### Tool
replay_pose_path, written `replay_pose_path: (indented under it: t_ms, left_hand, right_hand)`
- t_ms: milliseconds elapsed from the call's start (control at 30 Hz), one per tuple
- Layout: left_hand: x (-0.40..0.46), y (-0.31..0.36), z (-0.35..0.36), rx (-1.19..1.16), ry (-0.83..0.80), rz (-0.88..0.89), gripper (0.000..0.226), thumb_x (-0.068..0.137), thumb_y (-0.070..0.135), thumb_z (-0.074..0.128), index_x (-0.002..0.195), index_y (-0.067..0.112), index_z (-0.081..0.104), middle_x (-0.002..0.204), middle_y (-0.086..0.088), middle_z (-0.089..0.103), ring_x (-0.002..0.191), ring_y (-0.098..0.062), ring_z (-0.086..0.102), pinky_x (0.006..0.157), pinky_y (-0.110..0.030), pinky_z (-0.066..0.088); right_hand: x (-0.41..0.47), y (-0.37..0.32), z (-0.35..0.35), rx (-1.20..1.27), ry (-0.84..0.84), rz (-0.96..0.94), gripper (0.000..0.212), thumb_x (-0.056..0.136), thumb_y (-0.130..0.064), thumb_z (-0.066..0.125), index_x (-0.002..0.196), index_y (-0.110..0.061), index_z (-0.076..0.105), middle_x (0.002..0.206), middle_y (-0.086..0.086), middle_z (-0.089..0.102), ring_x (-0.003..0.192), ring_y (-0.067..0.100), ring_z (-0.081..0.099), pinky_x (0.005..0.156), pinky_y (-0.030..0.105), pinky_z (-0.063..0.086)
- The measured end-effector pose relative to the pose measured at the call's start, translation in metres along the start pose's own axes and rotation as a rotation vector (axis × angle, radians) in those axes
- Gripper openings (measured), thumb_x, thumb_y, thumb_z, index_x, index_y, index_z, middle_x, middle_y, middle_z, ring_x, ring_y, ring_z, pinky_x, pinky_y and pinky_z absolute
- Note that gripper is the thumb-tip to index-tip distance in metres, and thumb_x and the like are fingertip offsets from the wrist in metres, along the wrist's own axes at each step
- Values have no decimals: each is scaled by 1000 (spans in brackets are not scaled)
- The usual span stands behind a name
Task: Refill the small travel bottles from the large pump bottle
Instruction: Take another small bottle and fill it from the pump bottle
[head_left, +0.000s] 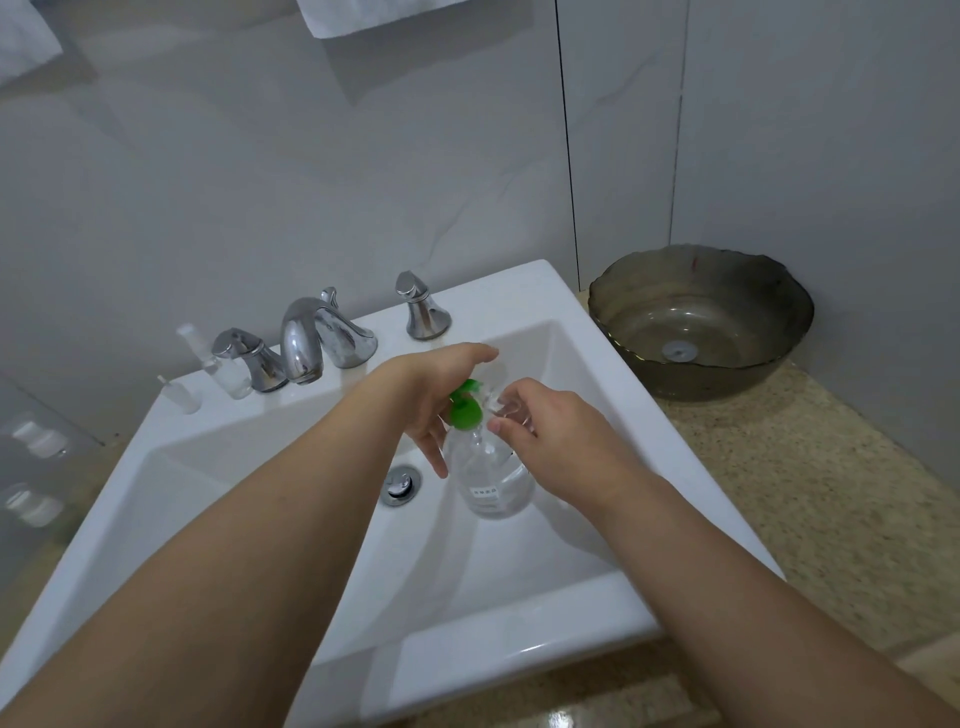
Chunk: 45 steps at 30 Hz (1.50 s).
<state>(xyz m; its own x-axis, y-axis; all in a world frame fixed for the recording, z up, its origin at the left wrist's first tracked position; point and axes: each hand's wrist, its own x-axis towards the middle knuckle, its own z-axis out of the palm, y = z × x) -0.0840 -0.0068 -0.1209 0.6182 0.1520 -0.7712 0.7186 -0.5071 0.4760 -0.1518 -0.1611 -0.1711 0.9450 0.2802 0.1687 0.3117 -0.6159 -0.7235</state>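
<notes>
One small bottle (506, 405) was pinched in the right hand (561, 441) at the spout; left hand (441, 384) pressed the green pump (465, 408) with straight fingers. Two more (228, 364) waited.

Both hands (498, 415) forward — left (441, 395) flat, right (550, 431) pinching.

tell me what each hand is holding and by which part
The right hand pinches a small clear travel bottle near its top, beside the green pump head. The left hand lies over that pump on the large pump bottle; its grip is unclear.
</notes>
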Motion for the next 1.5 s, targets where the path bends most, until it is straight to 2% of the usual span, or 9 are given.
replay_pose_path:
  t_ms: [300,433,600,767,967,1100,1233,1400,1500]
  left_hand:
    - [15,-8,14,40,251,132,30,97,34,37,90,11,55,98,-17,63,82,-41,67,49,-59,56]
    - [15,-9,14,32,239,136,33,98,40,39,94,11,54,103,-15,62,87,-42,66,51,-59,57]
    - [6,-6,4,19,87,68,67,90,69,45,122,11,57,117,-16,65,101,-48,64,68,-67,58]
    - [-7,1,-6,-13,-92,27,80,81,86,41,107,12,60,120,-19,65,99,-48,64,77,-67,56]
    - [-2,0,1,16,17,29,67,91,74,40,111,12,56,124,-18,62,108,-53,61,77,-72,54]
    - [6,-3,7,25,138,67,50,97,56,38,112,12,55,113,-16,64,96,-48,65,62,-68,57]
    - [16,-8,14,31,236,117,38,97,38,34,96,8,56,105,-17,63,86,-43,67,50,-58,57]
    - [17,-9,13,23,240,131,38,99,39,33,96,8,55,107,-18,62,86,-44,66,47,-54,56]
    - [14,-9,11,10,199,112,46,100,46,34,111,8,56,112,-16,62,91,-45,66,51,-58,58]
  right_hand:
    - [0,2,2,-23,-34,47,24,94,-37,56,110,-18,55,101,-3,67,93,21,60,80,36,49]
    - [1,2,2,-12,-33,50,23,94,-37,57,110,-20,56,97,-7,65,92,17,60,81,36,49]
    - [1,1,2,5,-28,25,24,94,-37,55,113,-21,55,97,-9,64,92,15,60,82,35,48]
    - [1,0,1,0,9,-9,27,95,-39,53,116,-22,55,95,-11,62,91,14,60,80,34,48]
    - [1,0,0,10,5,-6,28,94,-39,55,115,-21,55,96,-8,65,91,16,61,81,36,50]
    - [1,1,2,1,1,12,26,94,-40,55,112,-21,56,91,-10,63,88,16,60,80,36,50]
    - [2,3,3,-25,-17,44,22,93,-38,57,107,-21,55,90,-10,63,89,18,60,79,36,49]
    - [3,3,5,-30,-26,48,23,93,-39,57,110,-23,56,88,-12,62,89,16,60,79,35,49]
    - [4,4,5,-24,-26,49,24,92,-41,57,110,-25,56,93,-9,65,89,16,60,79,35,49]
